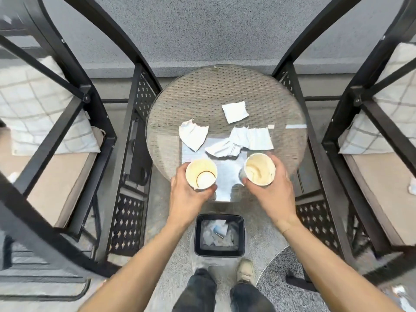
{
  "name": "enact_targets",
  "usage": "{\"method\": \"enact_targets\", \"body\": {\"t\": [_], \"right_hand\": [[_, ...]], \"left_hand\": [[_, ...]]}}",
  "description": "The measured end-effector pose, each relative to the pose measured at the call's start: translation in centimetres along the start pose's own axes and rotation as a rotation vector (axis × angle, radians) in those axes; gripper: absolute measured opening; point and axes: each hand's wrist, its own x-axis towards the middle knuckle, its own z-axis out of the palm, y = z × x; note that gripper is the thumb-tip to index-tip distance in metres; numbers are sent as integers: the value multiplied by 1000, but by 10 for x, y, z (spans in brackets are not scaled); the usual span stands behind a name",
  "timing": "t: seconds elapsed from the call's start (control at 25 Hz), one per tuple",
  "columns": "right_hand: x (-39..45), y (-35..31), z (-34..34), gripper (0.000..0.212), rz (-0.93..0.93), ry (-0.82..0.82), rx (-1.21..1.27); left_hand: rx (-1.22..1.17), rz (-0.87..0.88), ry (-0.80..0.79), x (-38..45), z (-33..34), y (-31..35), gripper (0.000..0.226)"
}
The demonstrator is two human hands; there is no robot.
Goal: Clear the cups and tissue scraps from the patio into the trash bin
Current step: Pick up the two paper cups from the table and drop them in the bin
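Two stained paper cups stand at the near edge of a round glass-topped wicker table (198, 86). My left hand (189, 197) is wrapped around the left cup (201, 174). My right hand (273, 190) grips the right cup (260, 168). Behind the cups lie several white tissue scraps: one at the left (192, 137), a crumpled pile in the middle (225, 148), a flatter piece to its right (258, 138), and a square piece farther back (234, 111). A black trash bin (219, 252) with paper inside stands on the floor below the table edge, between my forearms.
Black metal chairs with beige seats and checked cushions flank the table, left (60, 174) and right (364, 176). More white scraps lie on the left seat (12, 176), the right seat (412, 188) and the floor at bottom right (400, 293). My feet (246, 270) stand just behind the bin.
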Motion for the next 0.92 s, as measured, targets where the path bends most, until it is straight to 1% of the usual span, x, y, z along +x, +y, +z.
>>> {"method": "enact_targets", "body": {"t": [0.16, 0.32, 0.48, 0.6, 0.72, 0.84, 0.92], "right_hand": [[-52, 34, 19, 79, 27, -74, -3], [-82, 79, 45, 77, 83, -145, -47], [-94, 138, 83, 81, 174, -221, -193], [-93, 189, 125, 83, 251, -301, -275], [-82, 241, 168, 85, 271, -369, -357], [-75, 286, 198, 88, 297, -419, -442], [-75, 310, 212, 87, 301, -464, -489]], "left_hand": [[-35, -113, -40, -60, 14, -44, 79], [-19, -211, -74, -84, 39, -89, 77], [66, -302, -121, -82, 68, -144, 77], [126, -364, -148, -70, 98, -195, 80], [190, -429, -198, -53, 131, -248, 79], [258, -449, -239, -43, 156, -291, 77], [272, -463, -239, -38, 169, -314, 77]]}}
